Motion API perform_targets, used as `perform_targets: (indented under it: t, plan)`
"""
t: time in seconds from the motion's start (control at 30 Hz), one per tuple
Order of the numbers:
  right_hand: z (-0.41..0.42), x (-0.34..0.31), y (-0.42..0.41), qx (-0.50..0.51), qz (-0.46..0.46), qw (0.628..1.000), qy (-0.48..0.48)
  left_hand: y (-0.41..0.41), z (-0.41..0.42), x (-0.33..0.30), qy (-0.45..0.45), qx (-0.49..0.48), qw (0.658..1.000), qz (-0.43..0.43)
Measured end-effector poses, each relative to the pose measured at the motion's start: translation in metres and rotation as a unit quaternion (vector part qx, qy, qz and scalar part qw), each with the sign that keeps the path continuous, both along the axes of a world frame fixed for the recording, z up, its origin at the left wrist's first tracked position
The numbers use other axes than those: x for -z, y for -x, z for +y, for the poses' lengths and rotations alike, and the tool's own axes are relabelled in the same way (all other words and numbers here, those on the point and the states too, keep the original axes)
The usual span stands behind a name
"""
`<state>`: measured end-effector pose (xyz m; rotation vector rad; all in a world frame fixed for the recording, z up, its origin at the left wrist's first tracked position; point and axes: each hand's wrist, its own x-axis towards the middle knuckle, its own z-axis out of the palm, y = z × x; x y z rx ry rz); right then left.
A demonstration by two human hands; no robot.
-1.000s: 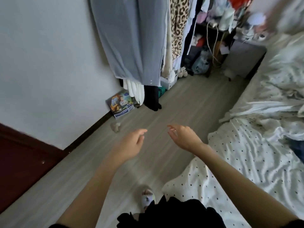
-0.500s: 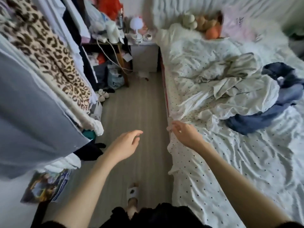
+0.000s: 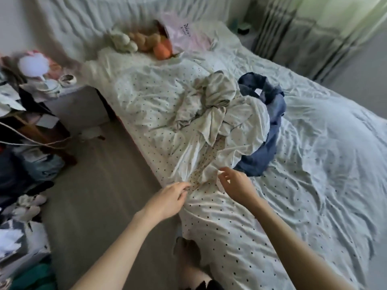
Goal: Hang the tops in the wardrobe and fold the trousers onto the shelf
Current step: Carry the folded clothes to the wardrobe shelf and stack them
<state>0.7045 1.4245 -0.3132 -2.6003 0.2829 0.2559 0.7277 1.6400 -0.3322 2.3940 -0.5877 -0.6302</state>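
Note:
A heap of clothes lies in the middle of the bed. It holds a crumpled white garment point(image 3: 243, 130) with a small floral lining, a cream top point(image 3: 215, 91) behind it and a blue denim piece point(image 3: 272, 141) at its right. My left hand point(image 3: 169, 198) reaches from the bed's edge, and its straight fingertips touch the white garment's near hem. My right hand point(image 3: 235, 184) hovers just right of that hem, fingers loosely curled, with nothing in it. No wardrobe rail shows in this view.
The bed point(image 3: 230, 237) has a white dotted sheet, with plush toys point(image 3: 134, 39) and a pink bag point(image 3: 186, 35) at its head. At the left stand a cluttered nightstand point(image 3: 48, 86) and piled clothes point(image 3: 23, 206). Grey floor point(image 3: 100, 195) runs between; curtains point(image 3: 314, 34) hang at the far right.
My view swung right from the wall and hanging clothes to the bed. Both hands moved forward onto the bed, and the left now touches the white garment's hem.

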Motion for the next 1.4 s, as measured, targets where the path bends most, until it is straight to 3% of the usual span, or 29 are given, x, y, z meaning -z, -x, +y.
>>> perform_targets:
  t: [0.6,0.9,1.2,1.3,1.4]
  plan:
    - [-0.119,0.052,-0.317,0.082,0.046,0.995,0.045,-0.352,-0.129,0.027,-0.063,0.108,0.992,0.034]
    - [-0.133,0.099,-0.462,0.071,0.013,0.983,0.172,-0.497,-0.172,0.079,-0.047,0.161,0.986,0.021]
    - [-0.156,0.149,-0.515,0.028,0.106,0.946,0.304,-0.568,-0.186,0.111,-0.066,0.205,0.976,0.037]
    - [-0.165,0.15,-0.512,0.034,0.073,0.949,0.304,-0.58,-0.191,0.109,-0.049,0.18,0.982,0.032]
    - [-0.162,0.141,-0.505,0.081,-0.007,0.969,0.232,-0.578,-0.192,0.108,-0.037,0.17,0.984,0.03]
